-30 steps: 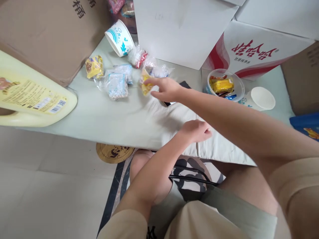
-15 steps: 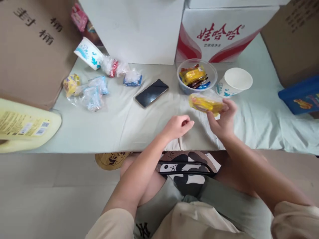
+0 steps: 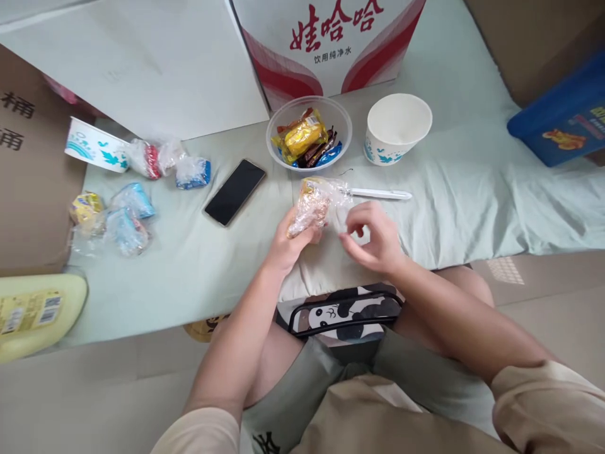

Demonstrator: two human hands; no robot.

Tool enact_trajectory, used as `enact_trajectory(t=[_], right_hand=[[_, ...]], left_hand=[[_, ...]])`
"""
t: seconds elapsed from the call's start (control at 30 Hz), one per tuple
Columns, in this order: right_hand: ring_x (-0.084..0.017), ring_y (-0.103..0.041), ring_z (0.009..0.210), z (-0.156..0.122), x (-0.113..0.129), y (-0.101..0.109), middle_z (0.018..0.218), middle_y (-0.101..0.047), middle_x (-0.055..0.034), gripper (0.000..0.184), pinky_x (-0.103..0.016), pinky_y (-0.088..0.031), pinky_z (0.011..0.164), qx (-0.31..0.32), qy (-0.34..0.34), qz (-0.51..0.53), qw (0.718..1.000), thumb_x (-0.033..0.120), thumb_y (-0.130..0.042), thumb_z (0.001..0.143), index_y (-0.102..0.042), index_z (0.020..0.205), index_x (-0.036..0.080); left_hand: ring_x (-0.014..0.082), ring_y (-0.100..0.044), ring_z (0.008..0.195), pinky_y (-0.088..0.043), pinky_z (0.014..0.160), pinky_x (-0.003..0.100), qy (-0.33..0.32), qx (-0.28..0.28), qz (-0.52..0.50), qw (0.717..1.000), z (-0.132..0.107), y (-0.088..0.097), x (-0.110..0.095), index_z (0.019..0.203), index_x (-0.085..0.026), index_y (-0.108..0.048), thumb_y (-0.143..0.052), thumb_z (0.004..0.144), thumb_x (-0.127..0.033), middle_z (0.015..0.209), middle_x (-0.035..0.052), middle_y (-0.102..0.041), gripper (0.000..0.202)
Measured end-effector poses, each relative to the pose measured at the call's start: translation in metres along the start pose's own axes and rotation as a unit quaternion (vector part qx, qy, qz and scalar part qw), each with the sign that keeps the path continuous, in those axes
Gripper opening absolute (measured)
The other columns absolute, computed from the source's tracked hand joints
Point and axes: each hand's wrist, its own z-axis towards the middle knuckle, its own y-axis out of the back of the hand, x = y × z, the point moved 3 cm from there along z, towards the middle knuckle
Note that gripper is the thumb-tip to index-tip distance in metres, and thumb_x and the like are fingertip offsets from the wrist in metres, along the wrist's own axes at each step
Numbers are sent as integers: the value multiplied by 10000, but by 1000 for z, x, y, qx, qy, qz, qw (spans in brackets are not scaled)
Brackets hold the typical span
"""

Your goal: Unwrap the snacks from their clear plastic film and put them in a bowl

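My left hand (image 3: 288, 243) grips a snack packet (image 3: 312, 205) wrapped in clear crinkled plastic, with some yellow showing through. The loose end of the plastic spreads to the right. My right hand (image 3: 375, 239) hovers just beside it, fingers curled and thumb apart, with nothing visible between them. Behind the packet lies a slim white stick (image 3: 380, 194), perhaps a pen. Farther back, a clear plastic bowl (image 3: 347, 135) holds yellow, brown and blue wrapped snacks. To its right stands a white paper cup (image 3: 387, 148), upright.
A black phone (image 3: 235, 192) lies left of the bowl. Several plastic-wrapped packets (image 3: 130, 230) and a tipped paper cup (image 3: 97, 145) are at left. White cartons (image 3: 326, 69) stand at the back, a yellow container (image 3: 42, 315) at front left, a blue package (image 3: 562, 120) at right.
The yellow packet has passed from my right hand to my left and now shows clear plastic around it. My right hand has come inward. The view has shifted right.
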Motion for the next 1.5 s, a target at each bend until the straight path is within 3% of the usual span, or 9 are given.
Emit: enact_trajectory(t=[0.1, 0.17, 0.33, 0.63, 0.83, 1.03, 1.17, 1.3, 1.5], right_hand=[[-246, -616, 960, 4, -14, 13, 1203, -590, -129, 450, -426, -548, 785, -62, -83, -44, 994, 292, -663, 831, -533, 1260, 248], [-275, -610, 1093, 8, -20, 13, 1313, -569, -147, 503, -442, -548, 838, -41, -93, -30, 994, 336, -666, 831, -525, 1305, 248], [-232, -665, 1036, 15, -20, 5, 1056, -713, -75, 121, -422, -531, 926, -15, -67, 21, 997, 282, -578, 937, -645, 1031, 248], [-304, -503, 1415, -3, 5, -22, 1445, -635, -63, 383, -517, -397, 1115, 86, -11, -138, 987, 290, -528, 977, -671, 1332, 302], [-304, -410, 1494, -11, 14, -42, 1572, -523, -64, 485, -497, -345, 1133, 152, -3, -201, 968, 270, -496, 987, -577, 1465, 269], [-310, -508, 1368, -3, 8, -29, 1432, -634, -51, 368, -493, -384, 1067, 140, 9, -163, 977, 244, -510, 950, -678, 1272, 303], [-347, -572, 1182, 5, -25, 10, 1259, -668, -132, 350, -534, -407, 982, 42, -132, -272, 952, 225, -498, 915, -666, 1221, 241], [-393, -546, 1148, -3, -54, 32, 1265, -632, -187, 351, -583, -409, 951, 40, -204, -345, 915, 257, -538, 865, -652, 1193, 202], [-289, -612, 887, -4, -52, 35, 991, -700, -126, 193, -448, -472, 805, 33, -191, -272, 943, 332, -511, 940, -651, 1021, 227]], left_hand=[[255, -721, 990, -598, 784, 350, 32, 13, -29, 999, -2, 1, -5, 1167, -223, -702, -906, 656, -358, 1099, 79, -752, 566], [258, -706, 1057, -593, 842, 357, 38, 35, -37, 998, -6, 0, -6, 1218, -241, -689, -924, 633, -321, 1177, 82, -738, 635], [273, -649, 1218, -543, 1011, 383, 64, 95, -51, 992, -13, -6, 5, 1303, -281, -632, -902, 679, -383, 1324, 81, -676, 687], [220, -653, 1221, -535, 1022, 346, 2, -48, -74, 996, -5, -10, 4, 1250, -303, -625, -749, 815, -370, 1301, 39, -697, 457], [262, -676, 1192, -571, 932, 365, 27, -26, -113, 993, -6, -5, -3, 1210, -265, -632, -737, 774, -442, 1236, 61, -718, 481], [234, -699, 1071, -568, 846, 333, 16, -95, -98, 990, -1, 6, -5, 1115, -251, -650, -775, 743, -395, 1131, 50, -744, 418], [242, -673, 1142, -550, 967, 369, -33, -108, -106, 988, 1, 17, -12, 1075, -251, -668, -720, 729, -374, 1108, 50, -747, 371], [255, -658, 1168, -544, 978, 373, -40, -134, -110, 984, 0, 26, -18, 1025, -251, -670, -690, 693, -355, 1091, 51, -745, 348], [270, -665, 1135, -553, 951, 399, -44, -99, -96, 989, -3, 23, -22, 982, -255, -646, -658, 692, -421, 988, 54, -731, 334]])
